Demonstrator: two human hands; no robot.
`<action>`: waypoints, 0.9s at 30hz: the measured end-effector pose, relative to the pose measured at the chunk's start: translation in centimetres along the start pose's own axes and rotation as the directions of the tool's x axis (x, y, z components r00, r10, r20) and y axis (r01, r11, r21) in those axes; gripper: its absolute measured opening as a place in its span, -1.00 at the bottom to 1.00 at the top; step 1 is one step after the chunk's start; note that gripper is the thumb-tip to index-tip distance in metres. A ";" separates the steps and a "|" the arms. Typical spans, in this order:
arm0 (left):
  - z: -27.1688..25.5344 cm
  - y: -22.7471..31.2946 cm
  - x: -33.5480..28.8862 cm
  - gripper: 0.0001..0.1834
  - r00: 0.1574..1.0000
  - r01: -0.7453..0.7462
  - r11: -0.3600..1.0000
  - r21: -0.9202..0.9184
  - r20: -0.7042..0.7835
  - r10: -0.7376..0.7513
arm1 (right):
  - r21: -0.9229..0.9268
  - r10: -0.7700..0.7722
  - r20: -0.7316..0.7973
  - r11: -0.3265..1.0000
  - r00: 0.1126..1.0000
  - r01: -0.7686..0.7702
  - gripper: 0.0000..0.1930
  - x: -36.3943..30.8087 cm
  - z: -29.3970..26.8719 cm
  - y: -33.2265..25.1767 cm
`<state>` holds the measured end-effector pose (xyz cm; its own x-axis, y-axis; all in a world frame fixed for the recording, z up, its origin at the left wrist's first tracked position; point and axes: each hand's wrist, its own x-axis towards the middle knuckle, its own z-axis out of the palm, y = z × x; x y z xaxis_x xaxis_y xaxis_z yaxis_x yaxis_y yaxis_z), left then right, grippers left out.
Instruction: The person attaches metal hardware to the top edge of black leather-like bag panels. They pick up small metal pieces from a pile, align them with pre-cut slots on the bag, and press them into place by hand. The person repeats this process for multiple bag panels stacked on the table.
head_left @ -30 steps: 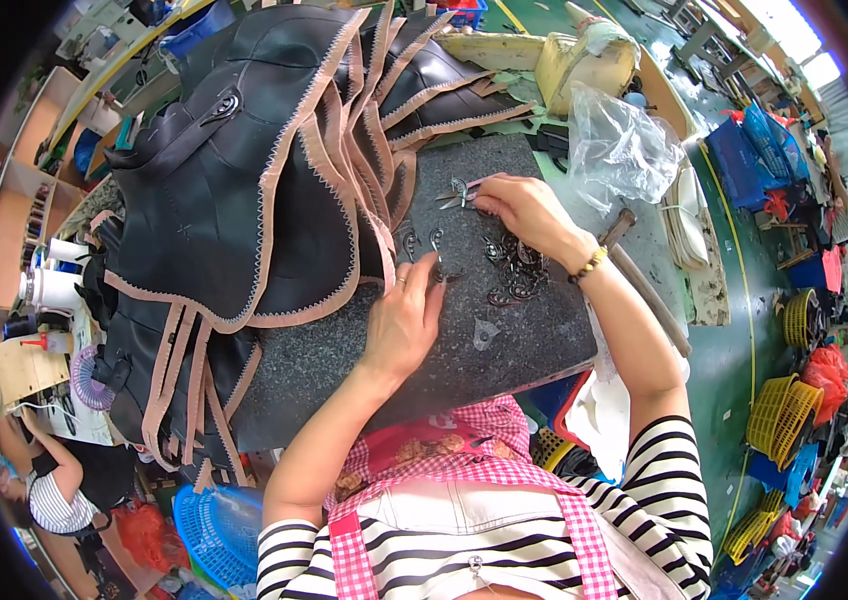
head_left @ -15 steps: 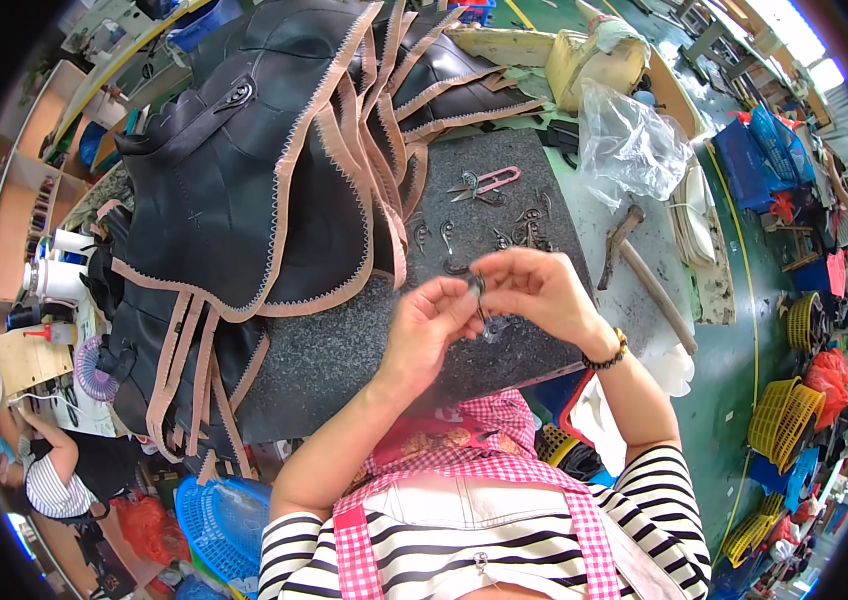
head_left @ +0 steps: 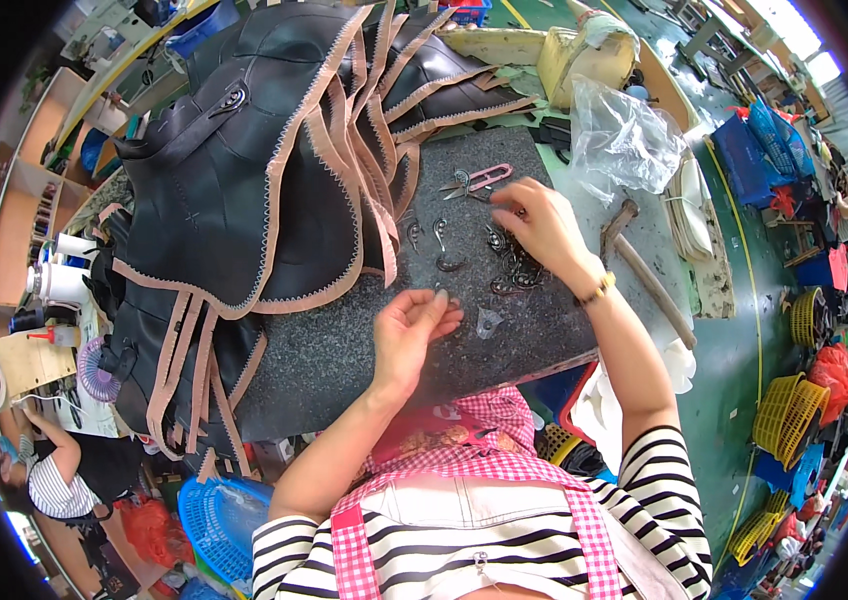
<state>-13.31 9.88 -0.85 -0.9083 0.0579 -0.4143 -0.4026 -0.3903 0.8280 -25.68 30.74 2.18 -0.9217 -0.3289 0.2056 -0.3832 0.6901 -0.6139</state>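
My left hand [head_left: 416, 325] hovers over the dark grey mat [head_left: 344, 350], its fingertips pinched on a small dark metal piece. My right hand [head_left: 541, 225] reaches to the far side of the mat, fingers down on a loose pile of small dark metal hooks [head_left: 509, 265]. Two single hooks [head_left: 441, 245] lie apart to the left of the pile. Pink-handled scissors [head_left: 479, 180] rest just beyond my right hand. A small clear plastic scrap [head_left: 487, 322] lies between my hands.
A heap of black leather pieces with tan edging [head_left: 254, 170] covers the mat's left and far side. A clear plastic bag [head_left: 624, 140] and a wooden-handled hammer [head_left: 644, 270] lie at the right. A blue basket [head_left: 219, 520] sits below; another person [head_left: 54, 480] sits at lower left.
My hands were together near the front of the mat. My right hand has since reached out to the hook pile by the scissors, while my left stays back with the small piece.
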 end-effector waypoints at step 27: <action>-0.2 0.8 0.4 -0.80 0.822 -0.467 0.377 0.800 0.237 0.517 | 0.051 -0.339 0.009 0.940 0.941 0.339 -0.78 3.7 2.3 2.6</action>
<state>-13.94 9.46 -0.45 -0.9822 0.0632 0.1771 0.1818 0.5605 0.8080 -29.95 29.83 -0.43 -0.7363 -0.5497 0.3946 -0.6690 0.5041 -0.5462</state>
